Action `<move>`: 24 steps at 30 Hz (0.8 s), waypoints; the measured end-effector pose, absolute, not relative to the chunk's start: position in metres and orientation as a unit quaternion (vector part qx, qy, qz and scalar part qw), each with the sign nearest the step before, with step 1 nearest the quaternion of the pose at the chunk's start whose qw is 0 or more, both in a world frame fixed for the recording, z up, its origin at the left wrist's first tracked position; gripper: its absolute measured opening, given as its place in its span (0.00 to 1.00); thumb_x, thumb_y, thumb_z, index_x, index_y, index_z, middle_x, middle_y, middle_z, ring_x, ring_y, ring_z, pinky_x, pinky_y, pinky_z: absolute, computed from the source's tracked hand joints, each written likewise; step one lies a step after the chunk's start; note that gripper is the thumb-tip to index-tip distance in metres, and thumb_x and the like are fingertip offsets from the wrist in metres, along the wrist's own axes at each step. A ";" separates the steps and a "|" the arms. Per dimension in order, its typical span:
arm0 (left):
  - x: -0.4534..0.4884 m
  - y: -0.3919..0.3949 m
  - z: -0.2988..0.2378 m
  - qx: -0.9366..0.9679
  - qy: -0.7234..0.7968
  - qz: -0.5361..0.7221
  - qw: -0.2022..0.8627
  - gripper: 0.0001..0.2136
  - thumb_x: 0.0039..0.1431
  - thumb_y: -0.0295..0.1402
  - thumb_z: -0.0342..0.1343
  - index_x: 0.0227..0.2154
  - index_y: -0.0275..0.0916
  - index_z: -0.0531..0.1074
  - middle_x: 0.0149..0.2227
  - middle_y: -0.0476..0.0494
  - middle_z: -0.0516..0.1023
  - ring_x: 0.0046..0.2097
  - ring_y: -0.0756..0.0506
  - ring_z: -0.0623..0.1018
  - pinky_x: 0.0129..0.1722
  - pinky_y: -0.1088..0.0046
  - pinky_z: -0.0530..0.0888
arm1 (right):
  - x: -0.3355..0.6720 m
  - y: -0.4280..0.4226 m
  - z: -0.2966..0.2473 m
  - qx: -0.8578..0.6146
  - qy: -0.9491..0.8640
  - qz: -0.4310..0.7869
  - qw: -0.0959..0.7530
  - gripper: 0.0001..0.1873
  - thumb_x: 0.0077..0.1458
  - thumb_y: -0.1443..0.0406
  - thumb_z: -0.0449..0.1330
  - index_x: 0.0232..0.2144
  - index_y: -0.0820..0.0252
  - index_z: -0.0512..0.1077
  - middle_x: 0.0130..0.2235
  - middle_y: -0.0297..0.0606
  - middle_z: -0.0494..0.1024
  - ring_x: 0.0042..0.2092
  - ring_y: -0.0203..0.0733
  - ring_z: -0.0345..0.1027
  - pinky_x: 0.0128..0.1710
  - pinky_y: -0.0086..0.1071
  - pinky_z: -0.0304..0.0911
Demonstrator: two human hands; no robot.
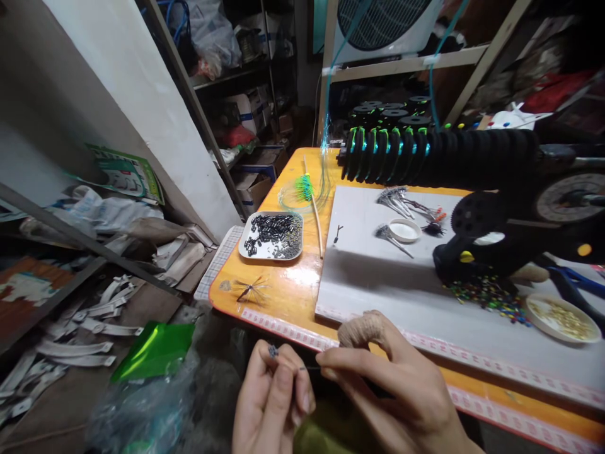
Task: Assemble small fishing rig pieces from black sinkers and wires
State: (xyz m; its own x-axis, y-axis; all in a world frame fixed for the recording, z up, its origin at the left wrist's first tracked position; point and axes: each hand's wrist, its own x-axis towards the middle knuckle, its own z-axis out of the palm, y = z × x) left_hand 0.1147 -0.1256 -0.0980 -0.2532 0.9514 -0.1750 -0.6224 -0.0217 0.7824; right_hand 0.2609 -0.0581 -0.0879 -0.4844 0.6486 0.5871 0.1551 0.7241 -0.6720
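My left hand is closed in a pinch in front of the table's near edge. A small cluster of dark grey-blue bits shows at its curled forefinger, too small to name. Close on the right, my right hand pinches with thumb and fingertip; one of its fingers is wrapped in tan tape. A thin dark strand spans the short gap between the two hands. What lies inside the fingers is mostly hidden.
On the orange table stand a white tray of small black and grey pieces and a thin stick. A white board carries feathery bundles, a dish of gold beads and loose coloured beads. A black spooled machine overhangs it.
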 end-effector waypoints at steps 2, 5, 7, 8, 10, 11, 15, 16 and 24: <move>0.115 -0.125 -0.098 0.203 0.395 0.683 0.580 0.16 0.59 0.42 0.63 0.23 0.39 0.67 0.22 0.52 0.67 0.23 0.54 0.62 0.23 0.76 0.56 | 0.260 -0.057 -0.088 -0.248 -0.811 0.280 0.450 0.12 0.60 0.76 0.60 0.41 0.58 0.76 0.33 0.37 0.67 0.35 0.38 0.65 0.31 0.30 0.65; 0.115 -0.126 -0.099 0.192 0.398 0.671 0.596 0.16 0.58 0.42 0.65 0.23 0.38 0.68 0.22 0.52 0.68 0.23 0.54 0.63 0.24 0.77 0.58 | 0.258 -0.056 -0.087 -0.245 -0.800 0.292 0.463 0.12 0.59 0.76 0.61 0.42 0.57 0.78 0.33 0.37 0.70 0.35 0.38 0.67 0.31 0.30 0.67; 0.115 -0.127 -0.101 0.174 0.410 0.660 0.605 0.16 0.56 0.42 0.66 0.25 0.38 0.68 0.21 0.52 0.68 0.24 0.54 0.65 0.25 0.78 0.59 | 0.256 -0.054 -0.086 -0.235 -0.794 0.306 0.470 0.13 0.60 0.74 0.62 0.44 0.55 0.79 0.33 0.37 0.73 0.35 0.39 0.70 0.32 0.30 0.69; 0.115 -0.127 -0.101 0.164 0.417 0.657 0.607 0.16 0.55 0.42 0.67 0.25 0.38 0.69 0.21 0.52 0.68 0.24 0.54 0.65 0.25 0.79 0.59 | 0.255 -0.053 -0.086 -0.230 -0.791 0.313 0.472 0.13 0.60 0.73 0.63 0.45 0.55 0.79 0.33 0.38 0.74 0.35 0.39 0.71 0.32 0.30 0.70; 0.117 -0.127 -0.101 0.144 0.428 0.655 0.606 0.16 0.55 0.43 0.67 0.26 0.38 0.69 0.21 0.52 0.68 0.24 0.54 0.65 0.24 0.80 0.58 | 0.253 -0.052 -0.084 -0.227 -0.791 0.321 0.469 0.13 0.60 0.72 0.63 0.45 0.55 0.79 0.33 0.38 0.76 0.35 0.40 0.72 0.32 0.31 0.71; 0.118 -0.127 -0.100 0.139 0.431 0.658 0.602 0.15 0.55 0.42 0.67 0.26 0.39 0.70 0.21 0.52 0.67 0.24 0.54 0.64 0.24 0.80 0.59 | 0.252 -0.052 -0.083 -0.228 -0.793 0.321 0.465 0.12 0.59 0.73 0.63 0.44 0.56 0.80 0.32 0.39 0.76 0.34 0.40 0.72 0.32 0.31 0.72; 0.126 -0.121 -0.095 0.137 0.436 0.720 0.523 0.11 0.53 0.40 0.69 0.27 0.41 0.74 0.31 0.51 0.71 0.28 0.54 0.67 0.29 0.80 0.67 | 0.246 -0.056 -0.082 -0.245 -0.806 0.297 0.450 0.10 0.57 0.75 0.62 0.38 0.58 0.80 0.31 0.40 0.77 0.33 0.40 0.71 0.31 0.32 0.71; 0.128 -0.120 -0.095 0.145 0.434 0.745 0.486 0.11 0.53 0.41 0.68 0.27 0.42 0.74 0.32 0.51 0.71 0.29 0.53 0.68 0.31 0.79 0.68 | 0.245 -0.057 -0.082 -0.246 -0.807 0.291 0.450 0.10 0.56 0.75 0.61 0.36 0.59 0.79 0.31 0.40 0.77 0.33 0.40 0.71 0.31 0.32 0.71; 0.098 -0.103 -0.070 0.251 0.389 0.841 0.281 0.13 0.56 0.39 0.67 0.24 0.42 0.69 0.22 0.56 0.64 0.30 0.51 0.67 0.37 0.79 0.73 | 0.248 -0.052 -0.072 -0.240 -0.835 0.205 0.451 0.12 0.54 0.78 0.60 0.38 0.59 0.72 0.35 0.41 0.77 0.37 0.40 0.72 0.36 0.31 0.71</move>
